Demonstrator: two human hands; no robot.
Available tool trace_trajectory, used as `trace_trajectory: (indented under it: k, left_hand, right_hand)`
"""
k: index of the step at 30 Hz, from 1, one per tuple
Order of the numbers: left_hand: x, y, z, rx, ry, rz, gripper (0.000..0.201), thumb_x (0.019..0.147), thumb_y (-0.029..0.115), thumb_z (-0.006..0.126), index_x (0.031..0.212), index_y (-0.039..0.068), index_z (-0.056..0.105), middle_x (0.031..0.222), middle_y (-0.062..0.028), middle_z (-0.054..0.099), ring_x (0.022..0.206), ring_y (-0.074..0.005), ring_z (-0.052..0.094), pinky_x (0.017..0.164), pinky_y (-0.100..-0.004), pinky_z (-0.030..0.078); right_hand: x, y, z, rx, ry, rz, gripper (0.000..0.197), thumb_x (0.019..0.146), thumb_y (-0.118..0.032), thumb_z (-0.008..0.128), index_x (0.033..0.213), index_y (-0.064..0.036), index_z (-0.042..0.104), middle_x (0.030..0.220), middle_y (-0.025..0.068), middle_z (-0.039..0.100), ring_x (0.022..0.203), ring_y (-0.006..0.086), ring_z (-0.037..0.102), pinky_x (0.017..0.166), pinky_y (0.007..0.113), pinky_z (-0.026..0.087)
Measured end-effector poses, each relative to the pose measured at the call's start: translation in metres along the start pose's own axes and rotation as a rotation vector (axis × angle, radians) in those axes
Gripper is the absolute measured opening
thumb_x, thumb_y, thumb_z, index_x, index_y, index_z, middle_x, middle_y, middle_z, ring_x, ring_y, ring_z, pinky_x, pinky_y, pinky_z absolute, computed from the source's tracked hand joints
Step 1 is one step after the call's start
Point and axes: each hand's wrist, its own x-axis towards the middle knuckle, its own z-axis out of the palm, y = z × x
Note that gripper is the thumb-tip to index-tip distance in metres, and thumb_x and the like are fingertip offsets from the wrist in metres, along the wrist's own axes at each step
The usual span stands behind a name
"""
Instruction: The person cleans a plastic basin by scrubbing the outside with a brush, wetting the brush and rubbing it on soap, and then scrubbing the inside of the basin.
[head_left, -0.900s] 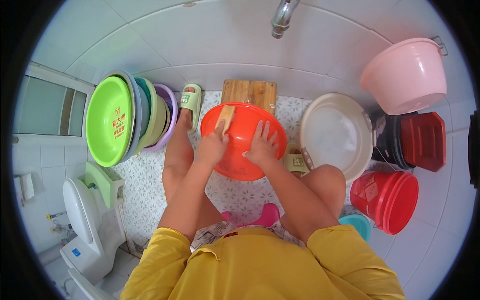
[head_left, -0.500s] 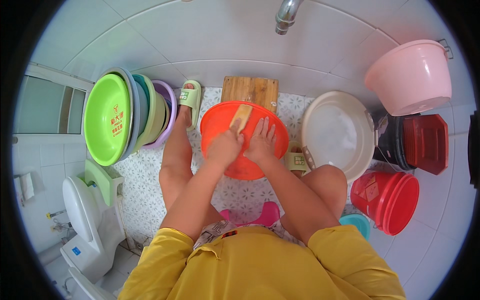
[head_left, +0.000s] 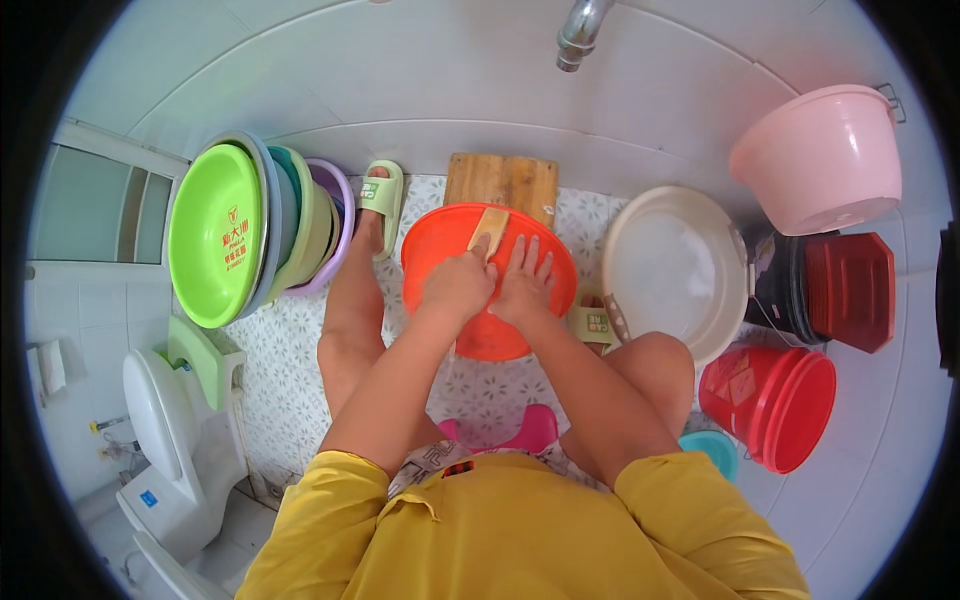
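Head view: left hand [head_left: 458,285] closed round a pale wooden brush [head_left: 489,231], bristle end down in the orange basin [head_left: 520,330]. Right hand [head_left: 525,285] flat, fingers spread, pressing the basin's inside. Basin sits on the tiled floor [head_left: 290,360] betw. the knees, in front of a wooden board [head_left: 505,180]. Looks like mid-scrub; next stroke prob. needs the right hand bracing the basin.

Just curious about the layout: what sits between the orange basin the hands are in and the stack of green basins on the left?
In the head view, the person's left leg and foot in a green slipper lie between the orange basin and the stack of green basins.
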Motion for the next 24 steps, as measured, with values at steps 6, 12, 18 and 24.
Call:
trace_trajectory:
  k: [6,12,18,24]
  left_hand:
    - [0.011,-0.068,-0.005,-0.036,0.076,-0.109,0.052,0.087,0.031,0.044,0.137,0.017,0.037,0.104,-0.0203,0.061,0.098,-0.035,0.059,0.088,-0.045,0.044]
    - [0.008,-0.063,-0.003,-0.095,0.091,-0.04,0.051,0.086,0.029,0.046,0.135,0.015,0.04,0.103,-0.022,0.061,0.096,-0.0352,0.059,0.085,-0.0453,0.046]
    - [0.004,0.0,0.019,-0.133,0.051,0.103,0.048,0.086,0.028,0.047,0.132,0.014,0.044,0.1,-0.0232,0.061,0.093,-0.037,0.059,0.084,-0.045,0.046]
    - [0.003,-0.021,0.001,-0.111,0.07,-0.031,0.048,0.087,0.028,0.043,0.132,0.015,0.044,0.105,-0.0224,0.06,0.097,-0.0366,0.058,0.086,-0.0456,0.045]
  right_hand:
    - [-0.002,-0.003,-0.002,0.0,-0.022,0.003,0.107,0.068,-0.017,0.069,0.144,-0.0083,-0.005,0.15,0.0159,-0.005,0.137,0.0409,0.002,0.109,0.051,0.015]
    - [0.001,-0.002,0.0,-0.024,-0.017,0.013,0.106,0.068,-0.017,0.069,0.144,-0.0082,-0.005,0.15,0.0161,-0.006,0.137,0.0411,0.002,0.109,0.051,0.015]
    - [0.007,0.004,0.009,-0.005,0.029,-0.008,0.107,0.069,-0.021,0.069,0.144,-0.0081,-0.007,0.151,0.0149,-0.006,0.137,0.0411,0.001,0.109,0.052,0.016]
    - [0.001,0.0,-0.001,-0.029,-0.015,0.008,0.108,0.068,-0.021,0.07,0.143,-0.0067,-0.006,0.151,0.0141,-0.005,0.137,0.0415,0.002,0.109,0.052,0.016]
